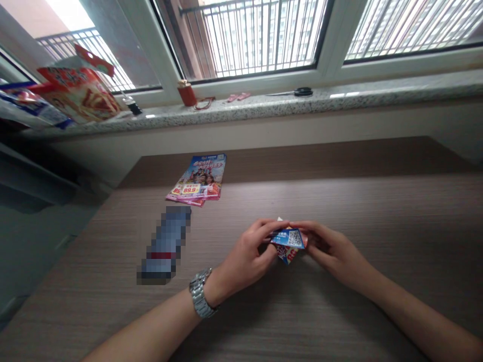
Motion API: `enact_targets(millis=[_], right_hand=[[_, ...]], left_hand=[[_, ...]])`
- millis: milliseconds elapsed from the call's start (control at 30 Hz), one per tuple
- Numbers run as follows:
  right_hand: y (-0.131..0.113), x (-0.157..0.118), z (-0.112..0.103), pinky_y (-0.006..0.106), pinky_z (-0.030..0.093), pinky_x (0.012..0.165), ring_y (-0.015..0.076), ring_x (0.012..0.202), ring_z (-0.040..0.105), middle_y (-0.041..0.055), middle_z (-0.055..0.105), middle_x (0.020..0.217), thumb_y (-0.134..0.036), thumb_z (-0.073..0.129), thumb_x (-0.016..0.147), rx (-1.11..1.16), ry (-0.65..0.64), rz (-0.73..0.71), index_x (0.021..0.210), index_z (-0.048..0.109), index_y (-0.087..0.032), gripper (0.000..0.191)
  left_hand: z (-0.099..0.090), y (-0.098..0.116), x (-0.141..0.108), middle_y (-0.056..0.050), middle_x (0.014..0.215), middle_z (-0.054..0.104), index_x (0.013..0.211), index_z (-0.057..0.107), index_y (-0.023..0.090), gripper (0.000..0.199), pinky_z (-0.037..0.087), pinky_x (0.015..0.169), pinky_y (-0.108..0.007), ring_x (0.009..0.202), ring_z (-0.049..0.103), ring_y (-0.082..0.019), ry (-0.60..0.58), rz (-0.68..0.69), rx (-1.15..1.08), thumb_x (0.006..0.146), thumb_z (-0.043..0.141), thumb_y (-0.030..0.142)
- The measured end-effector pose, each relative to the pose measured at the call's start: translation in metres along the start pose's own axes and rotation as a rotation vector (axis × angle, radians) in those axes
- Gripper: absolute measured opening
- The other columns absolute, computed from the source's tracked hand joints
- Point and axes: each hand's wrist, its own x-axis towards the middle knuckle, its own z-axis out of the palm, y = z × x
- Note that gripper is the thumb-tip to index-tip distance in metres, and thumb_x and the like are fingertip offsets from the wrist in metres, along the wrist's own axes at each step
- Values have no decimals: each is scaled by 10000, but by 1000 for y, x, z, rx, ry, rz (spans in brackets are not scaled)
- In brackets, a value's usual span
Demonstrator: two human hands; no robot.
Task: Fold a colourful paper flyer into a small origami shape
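Observation:
Between my two hands is a small folded paper flyer [287, 238], blue on top with a QR code, red and yellow print showing on a lower point. My left hand [253, 250], with a metal watch [202, 293] on the wrist, grips its left side between thumb and fingers. My right hand [332, 250] pinches its right side, fingertips partly hidden behind the paper. The folded flyer is just above the wooden table [377, 211]; whether it touches the surface I cannot tell. A stack of printed flyers [204, 177] lies flat farther back, to the left.
A pixelated dark blue object [166, 244] lies left of my left hand. On the stone windowsill [249, 111] are scissors [298, 92], pink clips [238, 97], a red bottle-like item [186, 93] with a cord, and snack bags [83, 93] at the left.

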Motion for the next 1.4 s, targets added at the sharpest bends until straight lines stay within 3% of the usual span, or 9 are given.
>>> enact_targets(millis=[100,267,433,633,867,933,1067,1400], right_hand=[[0,0,-2,306,615,778,196,906,750,68,776,1102,-223,563,952,-11,-6,8,1267,623,-236,321],[3,0,-4,281,588,662,193,820,738,54,785,1017,-234,570,948,-68,9,28,1239,656,-236,303],[4,0,-4,298,596,695,205,865,739,63,782,1048,-230,569,947,-90,18,12,1233,680,-241,307],[3,0,-6,284,578,817,188,983,722,61,753,1137,-192,553,968,-131,-10,-122,1261,685,-275,331],[1,-1,-6,299,567,877,193,1047,713,59,741,1179,-166,554,979,-170,-24,-195,1304,670,-313,374],[1,-2,-6,301,567,878,195,1052,710,67,737,1188,-164,552,985,-182,-38,-201,1310,668,-306,373],[1,-2,-6,291,564,875,187,1045,710,69,737,1193,-157,540,993,-195,-61,-226,1304,675,-301,368],[4,-3,-6,267,545,883,175,1041,712,59,741,1190,-149,529,989,-137,-71,-209,1305,689,-318,392]], left_hand=[[1,-2,0,-91,1324,567,1367,598,252,459,557,1027,-343,1227,596,-190,-5,-44,-93,948,528,77],[1,-3,-2,-105,1334,543,1362,602,240,437,557,1047,-373,1235,597,-208,-26,-76,-144,939,586,130],[-2,-3,-2,-117,1358,542,1367,595,230,418,545,1055,-402,1244,599,-234,-52,-65,-226,951,588,197],[-2,-2,2,-89,1180,666,1182,681,193,242,564,953,-330,1105,648,-190,43,-98,-185,1022,541,310],[0,-7,3,-81,1115,690,1278,595,193,328,573,789,-272,935,688,-166,121,-207,-217,1019,552,388],[0,-7,4,-65,1033,693,1217,610,175,319,567,763,-266,893,681,-163,149,-235,-203,1010,560,413],[-2,-6,8,-34,886,673,994,642,148,316,555,723,-257,803,661,-153,136,-281,-191,981,589,459],[-6,-9,9,-20,819,644,911,651,134,355,527,663,-222,747,617,-131,71,-422,-390,890,707,484]])
